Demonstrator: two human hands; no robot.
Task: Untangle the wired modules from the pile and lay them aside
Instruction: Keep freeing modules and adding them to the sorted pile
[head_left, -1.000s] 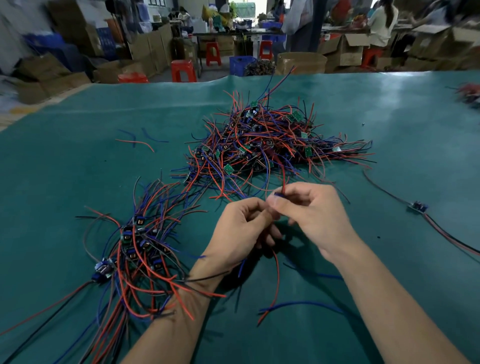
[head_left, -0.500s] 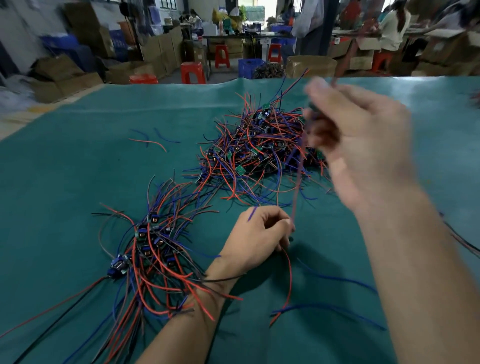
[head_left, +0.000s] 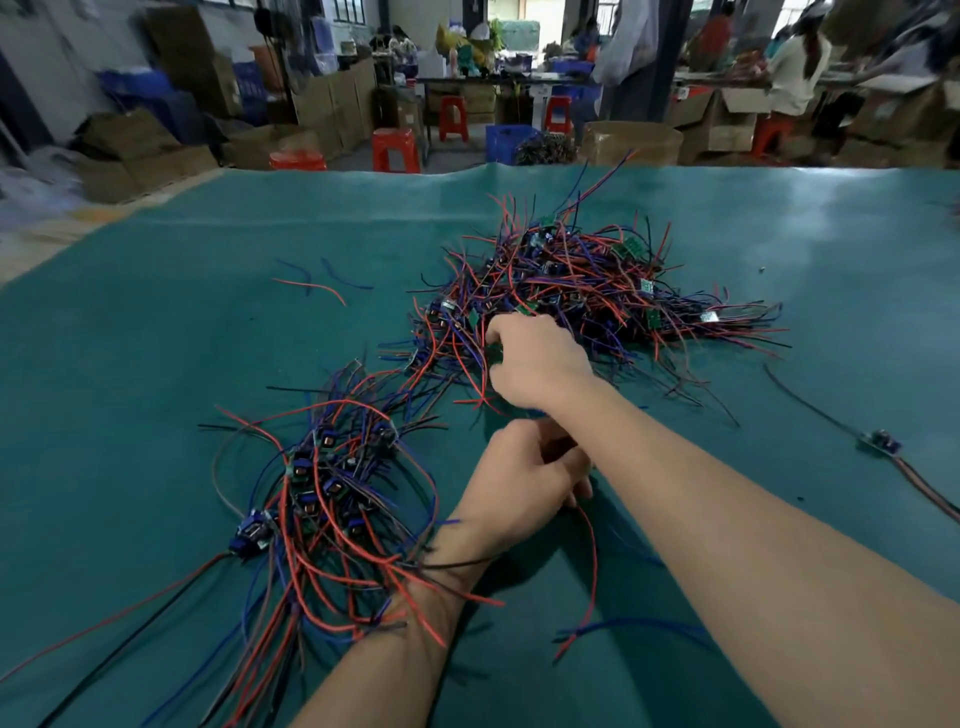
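Teal table (head_left: 156, 364) bears sorted modules (head_left: 322, 483) left of the pile (head_left: 597, 291); my right hand (head_left: 535, 364) pinches a green module (head_left: 493, 353) there, left hand (head_left: 514, 493) curls round wires (head_left: 589, 561).

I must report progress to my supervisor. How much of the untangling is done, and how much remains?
Done: a smaller bunch of separated modules lies at the left, and a single module lies at the right. In hand: the right hand is at the near edge of the tangled pile; the left hand holds a red wire. Left: that pile looks bigger than the sorted bunch, so probably more than half remains.
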